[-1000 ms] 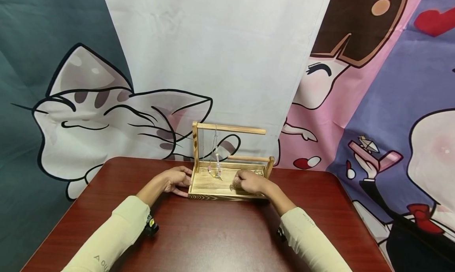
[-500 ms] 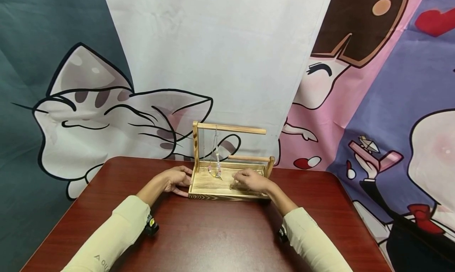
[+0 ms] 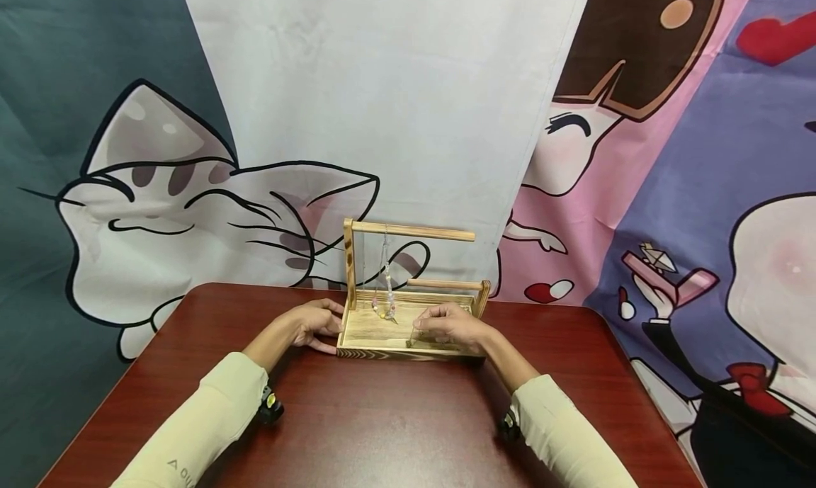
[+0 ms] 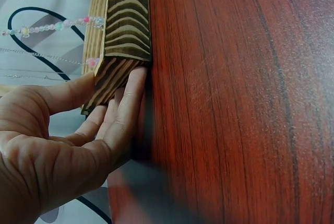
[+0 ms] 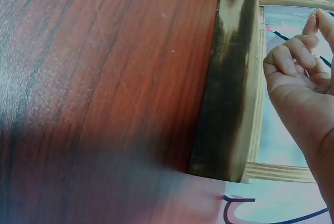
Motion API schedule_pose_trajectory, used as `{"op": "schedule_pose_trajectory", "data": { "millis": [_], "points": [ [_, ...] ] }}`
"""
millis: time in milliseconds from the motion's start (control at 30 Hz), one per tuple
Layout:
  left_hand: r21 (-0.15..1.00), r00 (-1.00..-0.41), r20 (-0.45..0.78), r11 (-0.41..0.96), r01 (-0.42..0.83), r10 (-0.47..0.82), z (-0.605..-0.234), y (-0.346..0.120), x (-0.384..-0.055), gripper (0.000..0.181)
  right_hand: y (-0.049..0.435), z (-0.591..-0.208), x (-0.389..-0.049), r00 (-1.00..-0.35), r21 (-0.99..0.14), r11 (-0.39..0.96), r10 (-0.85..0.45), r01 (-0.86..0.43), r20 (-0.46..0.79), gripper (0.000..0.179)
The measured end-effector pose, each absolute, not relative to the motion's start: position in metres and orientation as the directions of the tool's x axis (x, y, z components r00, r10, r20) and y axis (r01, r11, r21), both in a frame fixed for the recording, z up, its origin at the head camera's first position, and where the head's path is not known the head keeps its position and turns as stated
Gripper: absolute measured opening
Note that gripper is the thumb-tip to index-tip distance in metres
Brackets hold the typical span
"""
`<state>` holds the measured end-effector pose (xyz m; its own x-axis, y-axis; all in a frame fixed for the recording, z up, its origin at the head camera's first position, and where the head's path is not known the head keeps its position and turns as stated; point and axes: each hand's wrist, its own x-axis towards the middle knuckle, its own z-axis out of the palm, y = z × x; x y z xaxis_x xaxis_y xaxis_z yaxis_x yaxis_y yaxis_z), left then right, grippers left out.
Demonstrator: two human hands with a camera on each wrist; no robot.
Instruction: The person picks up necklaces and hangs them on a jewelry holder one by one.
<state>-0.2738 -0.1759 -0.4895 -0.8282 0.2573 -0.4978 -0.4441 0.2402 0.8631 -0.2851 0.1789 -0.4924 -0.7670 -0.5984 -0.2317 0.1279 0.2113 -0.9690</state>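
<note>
A wooden jewelry stand (image 3: 360,330) with a shallow tray base stands on the table. My left hand (image 3: 314,323) grips its left end; in the left wrist view the thumb lies at the upper edge and the fingers (image 4: 130,98) against the end wall. Over the tray, my right hand (image 3: 449,324) pinches a thin, gold-looking chain (image 3: 411,341) between thumb and forefinger. The chain dangles toward the tray floor; its exact kind is too small to tell. A pastel beaded necklace (image 4: 55,27) hangs from the upper bar (image 3: 414,231), beside thin silvery chains (image 4: 42,55).
A lower, shorter bar (image 3: 446,284) juts from the stand's right post (image 3: 483,298). The red-brown table (image 3: 382,417) extends in front of the stand. Close behind hangs a cartoon-printed cloth (image 3: 408,120).
My right hand's fingers have come up from the tray floor and straightened somewhat, and the chain now hangs visibly below the fingertips. The left hand stays at the stand's end.
</note>
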Motion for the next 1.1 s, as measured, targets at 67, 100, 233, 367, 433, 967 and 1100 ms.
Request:
{"op": "schedule_pose_trajectory", "data": {
  "millis": [67, 100, 233, 367, 433, 967, 1100],
  "points": [
    [0.863, -0.828, -0.497, 0.241, -0.443, 0.257, -0.488, -0.176, -0.274, 0.059, 0.180, -0.488, -0.284, -0.760, -0.963, 0.237, -0.600, 0.129, -0.250, 0.016],
    [0.863, -0.829, -0.497, 0.242, -0.443, 0.257, -0.488, -0.176, -0.274, 0.059, 0.180, -0.486, -0.284, -0.763, -0.960, 0.254, -0.596, 0.118, -0.252, 0.016],
    [0.865, -0.830, -0.495, 0.242, -0.440, 0.258, -0.488, -0.176, -0.274, 0.059, 0.177, -0.480, -0.281, -0.803, -0.906, 0.411, -0.571, -0.102, -0.169, 0.018],
    [0.864, -0.829, -0.497, 0.242, -0.442, 0.257, -0.488, -0.176, -0.275, 0.059, 0.171, -0.477, -0.275, -0.811, -0.602, 0.623, -0.581, -0.499, 0.070, 0.012],
    [0.864, -0.829, -0.497, 0.240, -0.443, 0.257, -0.489, -0.176, -0.275, 0.059, 0.169, -0.477, -0.272, -0.763, -0.400, 0.660, -0.618, -0.636, 0.192, 0.012],
    [0.865, -0.831, -0.496, 0.228, -0.447, 0.253, -0.491, -0.176, -0.274, 0.061, 0.170, -0.460, -0.261, -0.906, -0.763, 0.556, -0.415, -0.330, 0.090, 0.017],
    [0.866, -0.832, -0.494, 0.226, -0.446, 0.253, -0.491, -0.176, -0.273, 0.061, 0.172, -0.447, -0.262, -0.937, -0.883, 0.430, -0.349, -0.187, 0.029, 0.022]
  ]
}}
